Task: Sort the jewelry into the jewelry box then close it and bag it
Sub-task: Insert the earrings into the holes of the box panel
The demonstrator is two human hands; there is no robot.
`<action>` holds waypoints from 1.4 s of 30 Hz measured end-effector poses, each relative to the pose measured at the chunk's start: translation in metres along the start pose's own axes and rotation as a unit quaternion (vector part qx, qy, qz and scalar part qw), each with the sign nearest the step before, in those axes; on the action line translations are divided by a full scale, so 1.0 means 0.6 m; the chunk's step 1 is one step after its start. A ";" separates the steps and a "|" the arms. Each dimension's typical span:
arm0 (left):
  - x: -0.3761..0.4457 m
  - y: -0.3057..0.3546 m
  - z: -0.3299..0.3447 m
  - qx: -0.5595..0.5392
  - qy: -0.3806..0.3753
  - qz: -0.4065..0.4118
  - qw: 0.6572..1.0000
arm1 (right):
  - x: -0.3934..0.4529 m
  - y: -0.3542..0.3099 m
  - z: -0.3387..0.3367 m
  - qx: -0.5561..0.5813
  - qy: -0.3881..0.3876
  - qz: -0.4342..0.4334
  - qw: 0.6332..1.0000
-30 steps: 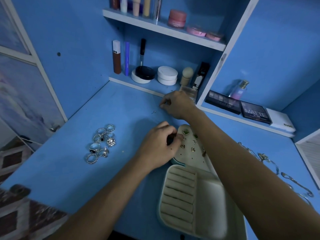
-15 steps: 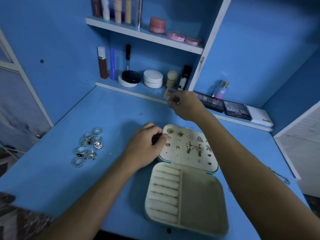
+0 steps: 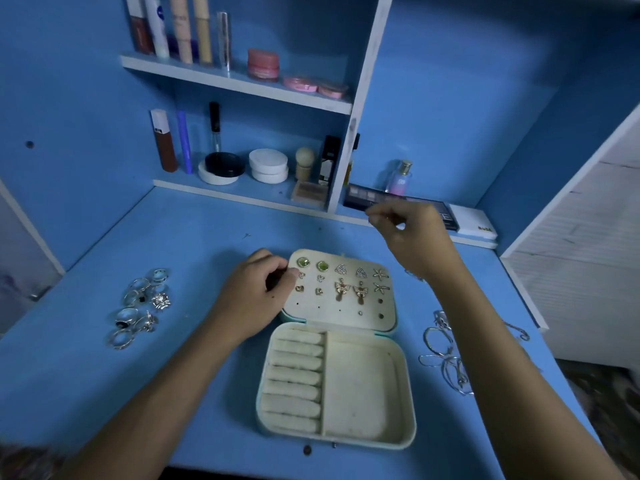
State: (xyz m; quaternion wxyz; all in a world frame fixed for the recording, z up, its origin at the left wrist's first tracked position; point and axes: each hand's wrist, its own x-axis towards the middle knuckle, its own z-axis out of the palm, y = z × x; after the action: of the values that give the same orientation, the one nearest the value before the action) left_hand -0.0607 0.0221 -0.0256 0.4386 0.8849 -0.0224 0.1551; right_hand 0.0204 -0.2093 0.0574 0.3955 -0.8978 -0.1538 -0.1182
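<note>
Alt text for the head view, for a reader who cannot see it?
An open jewelry box lies on a blue desk, earrings pinned in its lid. The left hand holds the lid's left edge; the right hand is raised behind it. Rings lie left, chains right.

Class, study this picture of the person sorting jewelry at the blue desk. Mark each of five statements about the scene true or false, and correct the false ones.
1. The cream hinged jewelry box lies open. True.
2. The silver rings already sit in the padded ring rolls. False: they are heaped on the blue desk, on the left of the box; the rolls hold nothing.
3. The left hand rests at the earring panel's left edge. True.
4. The silver chains lie on the box's left. False: on its right.
5. Two gold butterfly earrings hang on the panel. True.
</note>
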 end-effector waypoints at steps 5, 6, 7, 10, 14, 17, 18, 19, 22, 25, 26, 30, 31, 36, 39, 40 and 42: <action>0.000 0.001 0.000 0.003 0.003 -0.006 1.000 | -0.077 0.001 -0.002 0.074 0.005 0.023 0.997; 0.001 0.002 0.000 0.003 0.002 -0.006 1.000 | -0.091 0.000 0.001 0.080 0.010 0.014 0.997; 0.001 0.002 0.000 0.001 0.001 -0.007 1.000 | -0.103 0.000 0.005 0.082 0.013 0.000 0.997; -0.001 0.003 -0.001 -0.001 0.002 -0.008 1.000 | -0.133 0.002 0.017 0.090 0.013 -0.037 0.995; -0.001 0.004 -0.001 0.001 0.007 -0.004 1.000 | -0.158 0.007 0.031 0.089 0.009 -0.074 0.993; 0.000 0.006 -0.001 -0.005 0.006 -0.008 1.000 | -0.170 0.008 0.040 0.090 0.006 -0.095 0.991; -0.001 0.006 -0.001 -0.006 0.005 -0.009 1.000 | -0.172 0.007 0.040 0.094 0.004 -0.089 0.992; -0.001 0.006 -0.001 -0.006 0.004 -0.009 1.000 | -0.174 0.006 0.041 0.096 0.002 -0.080 0.992; -0.003 0.006 -0.002 -0.008 0.004 -0.013 1.000 | -0.180 0.003 0.044 0.081 -0.006 -0.073 0.994; -0.003 0.007 -0.003 -0.014 0.003 -0.015 1.000 | -0.182 0.004 0.046 0.076 -0.005 -0.073 0.994; -0.003 0.008 -0.003 -0.014 0.004 -0.015 1.000 | -0.182 0.004 0.046 0.074 -0.004 -0.072 0.995; -0.004 0.007 -0.003 -0.010 0.009 -0.015 1.000 | -0.182 0.003 0.047 0.071 -0.015 -0.074 0.995; -0.004 0.007 -0.003 -0.010 0.010 -0.015 1.000 | -0.182 0.004 0.047 0.071 -0.016 -0.074 0.995; -0.003 0.007 -0.003 -0.007 0.006 -0.012 1.000 | -0.181 0.008 0.051 0.073 -0.020 -0.071 0.995; -0.003 0.007 -0.003 -0.006 0.007 -0.012 1.000 | -0.180 0.009 0.052 0.063 -0.021 -0.073 0.995; -0.003 0.006 -0.003 -0.005 0.008 -0.012 1.000 | -0.180 0.008 0.052 0.060 -0.023 -0.072 0.995; -0.003 0.006 -0.002 -0.003 0.009 -0.010 1.000 | -0.180 0.008 0.052 0.059 -0.024 -0.073 0.995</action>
State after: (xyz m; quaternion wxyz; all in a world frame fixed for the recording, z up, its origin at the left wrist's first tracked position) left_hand -0.0636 0.0210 -0.0228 0.4433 0.8821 -0.0100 0.1590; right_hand -0.0746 -0.2087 -0.0028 0.4342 -0.8620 -0.2348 -0.1158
